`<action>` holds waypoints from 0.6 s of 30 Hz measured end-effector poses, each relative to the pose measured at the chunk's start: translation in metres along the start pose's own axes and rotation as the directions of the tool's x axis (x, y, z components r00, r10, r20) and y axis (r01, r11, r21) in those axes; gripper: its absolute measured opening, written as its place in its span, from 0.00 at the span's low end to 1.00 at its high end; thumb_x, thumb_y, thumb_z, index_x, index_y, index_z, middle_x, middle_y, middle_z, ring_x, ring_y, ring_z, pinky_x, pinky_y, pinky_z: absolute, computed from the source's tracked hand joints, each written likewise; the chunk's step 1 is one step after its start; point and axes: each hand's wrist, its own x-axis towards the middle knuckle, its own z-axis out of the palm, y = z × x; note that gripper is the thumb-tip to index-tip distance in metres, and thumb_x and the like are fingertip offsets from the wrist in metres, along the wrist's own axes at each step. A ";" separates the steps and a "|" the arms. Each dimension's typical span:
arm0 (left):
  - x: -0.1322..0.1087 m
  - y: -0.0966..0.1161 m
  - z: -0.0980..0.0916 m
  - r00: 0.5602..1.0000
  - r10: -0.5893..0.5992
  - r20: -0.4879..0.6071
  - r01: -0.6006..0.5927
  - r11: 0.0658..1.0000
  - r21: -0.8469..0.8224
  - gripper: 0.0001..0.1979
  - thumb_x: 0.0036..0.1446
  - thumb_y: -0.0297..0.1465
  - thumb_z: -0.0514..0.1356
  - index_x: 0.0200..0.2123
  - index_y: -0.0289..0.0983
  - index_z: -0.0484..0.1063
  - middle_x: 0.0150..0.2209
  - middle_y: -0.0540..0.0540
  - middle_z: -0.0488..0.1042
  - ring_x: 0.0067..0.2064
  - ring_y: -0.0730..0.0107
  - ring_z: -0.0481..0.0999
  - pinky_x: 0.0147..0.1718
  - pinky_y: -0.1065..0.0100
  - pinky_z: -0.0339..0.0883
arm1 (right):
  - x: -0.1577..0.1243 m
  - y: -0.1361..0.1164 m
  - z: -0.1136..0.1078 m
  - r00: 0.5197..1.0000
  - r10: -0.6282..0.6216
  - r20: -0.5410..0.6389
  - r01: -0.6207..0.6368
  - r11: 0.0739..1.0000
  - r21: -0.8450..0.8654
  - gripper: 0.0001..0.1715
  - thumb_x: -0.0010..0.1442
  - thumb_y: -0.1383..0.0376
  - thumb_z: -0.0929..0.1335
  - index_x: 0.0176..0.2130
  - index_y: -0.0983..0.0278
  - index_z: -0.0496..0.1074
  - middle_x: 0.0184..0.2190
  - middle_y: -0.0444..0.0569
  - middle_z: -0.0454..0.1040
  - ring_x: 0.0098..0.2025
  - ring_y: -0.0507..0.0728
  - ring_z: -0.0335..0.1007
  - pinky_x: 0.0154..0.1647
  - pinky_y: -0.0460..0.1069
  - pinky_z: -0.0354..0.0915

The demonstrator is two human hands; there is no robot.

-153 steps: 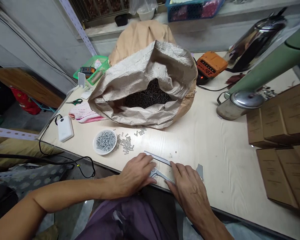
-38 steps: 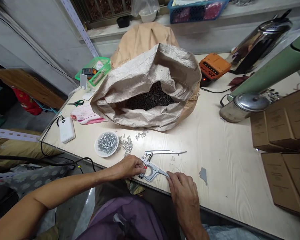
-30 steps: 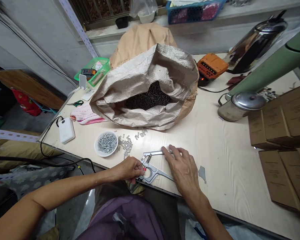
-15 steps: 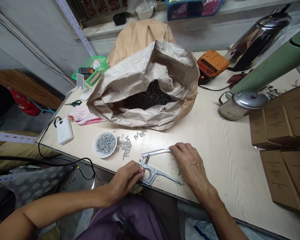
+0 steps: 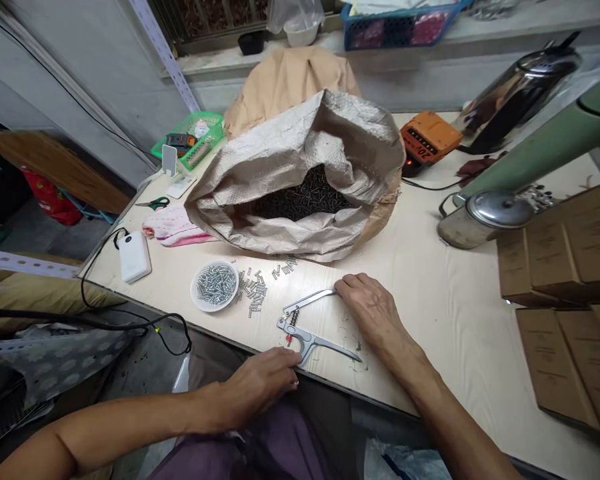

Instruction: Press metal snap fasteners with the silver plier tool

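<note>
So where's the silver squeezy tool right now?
In the head view, the silver pliers lie open near the front edge of the table, between the left hand and the right hand, just right of the white dish of metal bits.

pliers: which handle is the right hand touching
The far handle, angled toward the sack; the right hand touches its tip. The near handle lies free.

At lower centre, pliers [image 5: 305,327] lie on the table [image 5: 445,300], handles spread. The right hand [image 5: 373,310] rests flat, fingertips on the upper handle's end. The left hand [image 5: 263,387] curls at the table edge just below.
</note>
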 end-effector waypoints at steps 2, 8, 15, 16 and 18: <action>0.007 -0.001 -0.008 0.983 -0.182 -0.035 0.175 0.973 -0.153 0.08 0.62 0.28 0.51 0.35 0.34 0.70 0.41 0.41 0.74 0.45 0.69 0.72 0.44 0.69 0.69 | -0.003 -0.004 -0.001 1.000 0.012 -0.004 -0.012 1.000 -0.021 0.12 0.57 0.77 0.60 0.33 0.63 0.69 0.35 0.47 0.72 0.37 0.54 0.61 0.36 0.48 0.55; 0.026 -0.019 -0.020 0.803 -0.593 0.056 0.588 0.774 -0.234 0.08 0.56 0.30 0.58 0.25 0.34 0.71 0.27 0.48 0.69 0.30 0.73 0.68 0.31 0.73 0.63 | -0.011 -0.012 -0.002 1.000 0.026 -0.007 -0.027 0.999 -0.028 0.15 0.54 0.80 0.60 0.32 0.63 0.68 0.35 0.48 0.72 0.38 0.54 0.62 0.34 0.47 0.56; 0.034 -0.026 -0.020 0.716 -0.672 0.188 0.697 0.682 -0.219 0.07 0.51 0.31 0.60 0.24 0.34 0.73 0.28 0.49 0.70 0.30 0.74 0.68 0.30 0.75 0.61 | -0.008 -0.016 -0.001 0.998 0.057 -0.012 -0.057 0.997 -0.045 0.14 0.55 0.79 0.60 0.31 0.63 0.68 0.34 0.48 0.72 0.38 0.55 0.62 0.35 0.47 0.57; 0.034 -0.026 -0.020 0.712 -0.675 0.191 0.702 0.682 -0.207 0.07 0.51 0.31 0.60 0.24 0.34 0.73 0.28 0.49 0.69 0.30 0.74 0.68 0.30 0.75 0.60 | -0.008 -0.016 -0.001 0.998 0.058 -0.015 -0.059 0.997 -0.043 0.14 0.55 0.78 0.60 0.31 0.63 0.68 0.34 0.48 0.72 0.38 0.55 0.62 0.35 0.47 0.57; 0.036 -0.027 -0.019 0.707 -0.678 0.201 0.707 0.686 -0.171 0.06 0.50 0.30 0.60 0.25 0.34 0.74 0.29 0.49 0.69 0.30 0.74 0.68 0.31 0.75 0.60 | -0.009 -0.017 -0.001 0.998 0.060 -0.019 -0.061 0.997 -0.037 0.14 0.54 0.79 0.60 0.31 0.62 0.68 0.34 0.48 0.71 0.38 0.55 0.62 0.35 0.47 0.57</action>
